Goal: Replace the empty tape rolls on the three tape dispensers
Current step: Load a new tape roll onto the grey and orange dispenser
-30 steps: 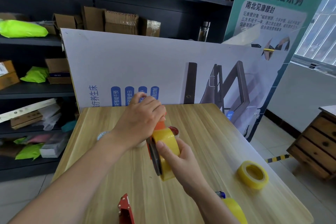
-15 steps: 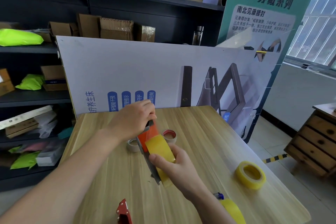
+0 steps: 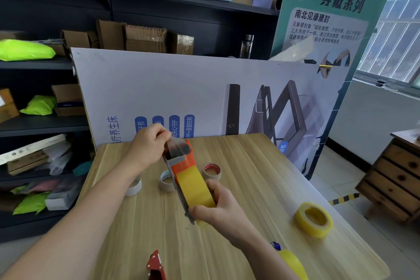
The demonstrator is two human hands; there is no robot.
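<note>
An orange tape dispenser (image 3: 183, 161) with a yellow tape roll (image 3: 195, 186) mounted on it is held above the wooden table (image 3: 238, 166). My right hand (image 3: 219, 208) grips the roll and the dispenser's near end. My left hand (image 3: 148, 145) pinches the free end of the tape at the dispenser's far end. Three empty cores lie on the table: a white core (image 3: 134, 186) under my left wrist, a second core (image 3: 165, 180), and a red-lined core (image 3: 212, 170). A full yellow roll (image 3: 314, 219) lies at the right. Another yellow roll (image 3: 293, 263) and a red dispenser (image 3: 155, 266) sit at the near edge.
A large printed board (image 3: 204, 93) stands upright along the table's far edge. Dark shelves (image 3: 45, 120) with boxes and bags fill the left and back. A green banner (image 3: 329, 18) and a wooden drawer cabinet (image 3: 395, 177) are at the right.
My left hand has moved away from the roll toward the far end, drawing the tape end out. The dispenser has tilted flatter and the empty cores have come into view.
</note>
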